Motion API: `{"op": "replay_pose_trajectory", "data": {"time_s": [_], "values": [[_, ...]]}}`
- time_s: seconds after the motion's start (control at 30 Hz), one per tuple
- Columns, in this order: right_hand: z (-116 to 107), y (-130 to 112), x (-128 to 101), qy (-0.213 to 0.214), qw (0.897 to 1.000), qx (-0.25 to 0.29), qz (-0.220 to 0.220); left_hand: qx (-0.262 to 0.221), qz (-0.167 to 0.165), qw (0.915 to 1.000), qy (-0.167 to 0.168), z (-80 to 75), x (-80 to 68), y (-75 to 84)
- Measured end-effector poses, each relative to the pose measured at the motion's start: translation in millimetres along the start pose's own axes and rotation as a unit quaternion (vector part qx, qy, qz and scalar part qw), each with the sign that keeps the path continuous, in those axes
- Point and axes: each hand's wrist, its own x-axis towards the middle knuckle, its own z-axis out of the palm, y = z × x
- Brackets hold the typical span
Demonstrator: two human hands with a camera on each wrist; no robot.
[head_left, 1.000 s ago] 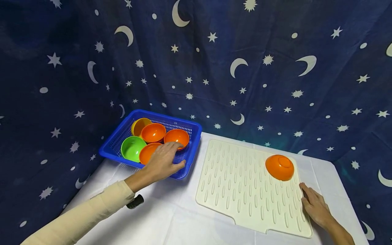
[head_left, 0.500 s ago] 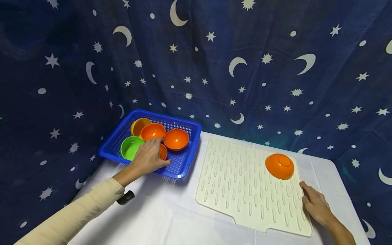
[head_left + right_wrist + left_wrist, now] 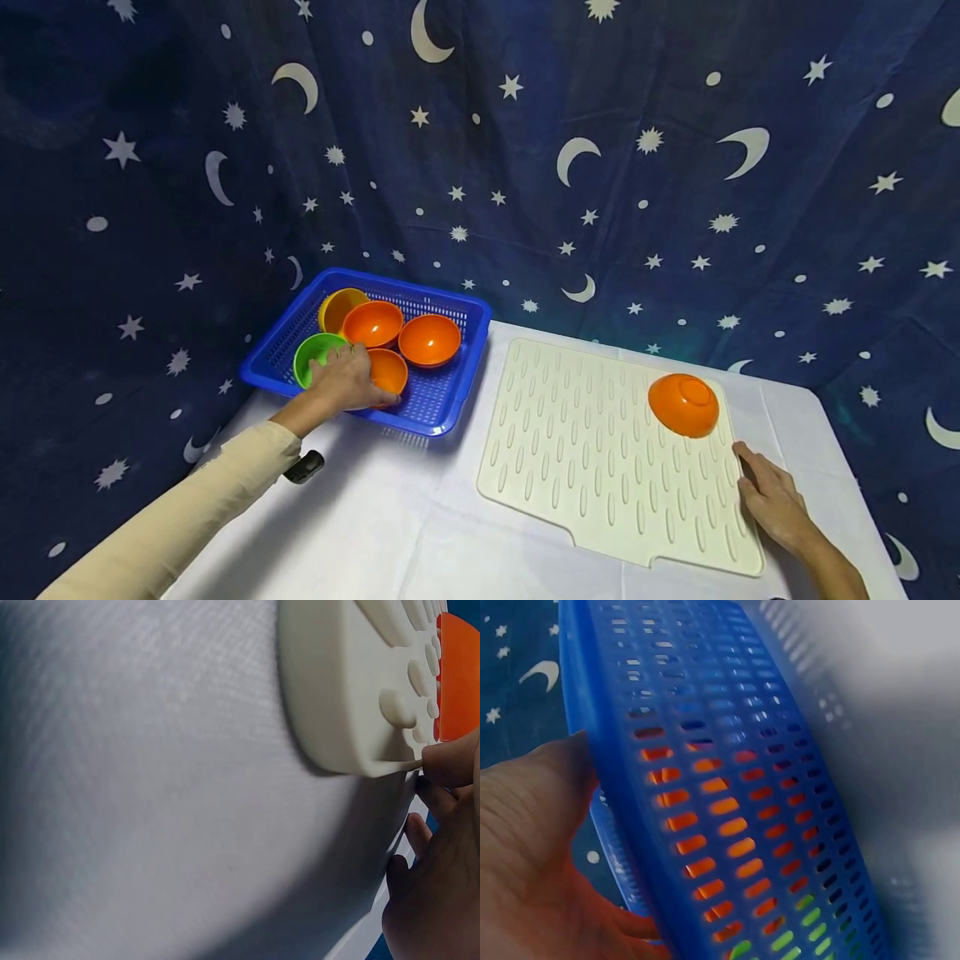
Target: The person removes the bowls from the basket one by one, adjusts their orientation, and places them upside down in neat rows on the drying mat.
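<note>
My left hand point(image 3: 341, 379) is low over the front of a blue plastic basket point(image 3: 480, 367), its fingers spread. It straddles an orange bowl point(image 3: 390, 373): the fingers reach down between that bowl and a green bowl point(image 3: 307, 354), and the thumb lies at the orange bowl's near right side. Through the slotted wall in the left wrist view, orange and green show. My right hand point(image 3: 776, 504) rests by the right edge of a cream drying mat point(image 3: 585, 442), thumb at the edge in the right wrist view. An upturned orange bowl point(image 3: 682, 406) lies on the mat's far right.
Behind the front bowls, the basket also holds a yellow bowl point(image 3: 341, 307) and two orange bowls, one at the back point(image 3: 373, 323) and another at the right point(image 3: 430, 340). A white cloth point(image 3: 450, 533) covers the table. A dark blue starry curtain point(image 3: 510, 167) hangs behind.
My left hand has moved left and down, from beside the right orange bowl to the front orange bowl, uncovering the right one. The right hand stays at the mat's edge.
</note>
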Motion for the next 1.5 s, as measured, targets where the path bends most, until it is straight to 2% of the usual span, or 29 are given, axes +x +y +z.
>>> {"op": "replay_pose_trajectory", "data": {"time_s": [0.27, 0.43, 0.73, 1.27, 1.37, 1.5], "values": [[0, 0, 1, -0.002, 1.000, 0.005, 0.003, 0.005, -0.034, 0.9978, -0.058, 2.6, 7.3, -4.2], [1, 1, 1, 0.002, 1.000, 0.018, 0.003, -0.004, -0.046, 0.9957, -0.080, 5.7, 11.4, -4.9], [-1, -3, 0, -0.020, 0.999, 0.019, 0.016, 0.005, -0.047, 0.9963, -0.072, 10.3, 10.0, -8.1], [2, -1, 1, -0.010, 1.000, 0.021, 0.017, -0.015, -0.036, 0.9968, -0.071, 6.9, 17.9, -13.4], [2, 0, 0, -0.009, 1.000, 0.016, 0.017, -0.019, -0.031, 0.9975, -0.061, 6.7, 17.0, -15.0], [1, -1, 1, -0.011, 1.000, 0.016, 0.018, -0.022, -0.021, 0.9992, -0.025, 6.7, 12.6, -17.0]]}}
